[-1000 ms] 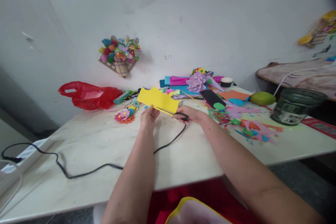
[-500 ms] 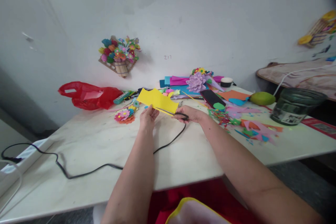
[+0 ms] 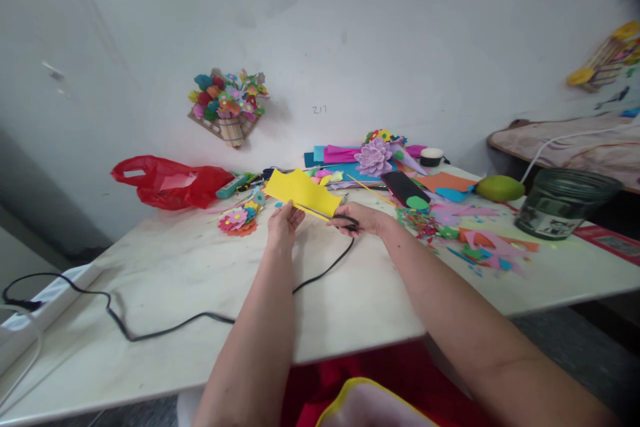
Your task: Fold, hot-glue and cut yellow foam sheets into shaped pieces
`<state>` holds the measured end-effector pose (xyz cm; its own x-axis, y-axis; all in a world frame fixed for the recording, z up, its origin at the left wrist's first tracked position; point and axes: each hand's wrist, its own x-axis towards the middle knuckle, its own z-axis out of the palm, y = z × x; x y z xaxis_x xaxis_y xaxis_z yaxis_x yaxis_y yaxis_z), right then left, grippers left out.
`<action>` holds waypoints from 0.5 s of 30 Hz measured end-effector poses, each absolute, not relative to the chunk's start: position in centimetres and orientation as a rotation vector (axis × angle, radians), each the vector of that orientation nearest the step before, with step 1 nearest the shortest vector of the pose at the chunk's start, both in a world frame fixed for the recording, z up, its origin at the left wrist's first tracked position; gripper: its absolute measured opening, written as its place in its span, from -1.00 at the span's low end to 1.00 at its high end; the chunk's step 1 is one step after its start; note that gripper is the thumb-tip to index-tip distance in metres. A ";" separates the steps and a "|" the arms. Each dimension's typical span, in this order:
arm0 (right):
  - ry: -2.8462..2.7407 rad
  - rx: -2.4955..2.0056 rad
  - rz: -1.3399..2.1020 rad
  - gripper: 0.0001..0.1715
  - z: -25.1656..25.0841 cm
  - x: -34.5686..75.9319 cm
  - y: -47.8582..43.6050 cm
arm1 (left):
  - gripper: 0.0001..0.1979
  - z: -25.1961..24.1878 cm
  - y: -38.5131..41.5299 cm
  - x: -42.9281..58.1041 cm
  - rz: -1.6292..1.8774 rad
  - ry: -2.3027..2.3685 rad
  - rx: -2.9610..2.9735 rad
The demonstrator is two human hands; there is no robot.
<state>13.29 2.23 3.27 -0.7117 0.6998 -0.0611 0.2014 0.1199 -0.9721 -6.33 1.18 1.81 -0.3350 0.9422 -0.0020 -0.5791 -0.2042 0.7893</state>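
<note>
A yellow sheet (image 3: 304,191) is held up over the middle of the white table. My left hand (image 3: 285,220) pinches its lower left edge between thumb and fingers. My right hand (image 3: 359,218) is closed round the black handles of scissors (image 3: 346,219). The scissor blades lie along the sheet's lower edge, where a thin yellow strip shows. A black cable (image 3: 325,271) runs on the table below the hands.
Left of the hands are a red plastic bag (image 3: 173,181) and foam flowers (image 3: 237,219). Rightward lie a phone (image 3: 403,187), coloured scraps (image 3: 495,247), a green fruit (image 3: 500,188) and a glass jar (image 3: 555,207). Coloured sheets and a lilac flower (image 3: 374,157) stand behind.
The yellow sheet has shifted slightly to the right, together with my left hand. My right hand has hardly moved.
</note>
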 end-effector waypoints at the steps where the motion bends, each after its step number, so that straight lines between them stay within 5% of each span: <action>1: -1.987 -0.874 1.624 -0.70 3.3 13.3 2.2 | -0.91 1.8 1.2 -6.3 1.756 0.863 0.609; 15: -1.977 -0.888 1.591 -0.74 3.6 13.1 1.9 | -0.90 1.9 1.1 -6.3 1.756 0.864 0.619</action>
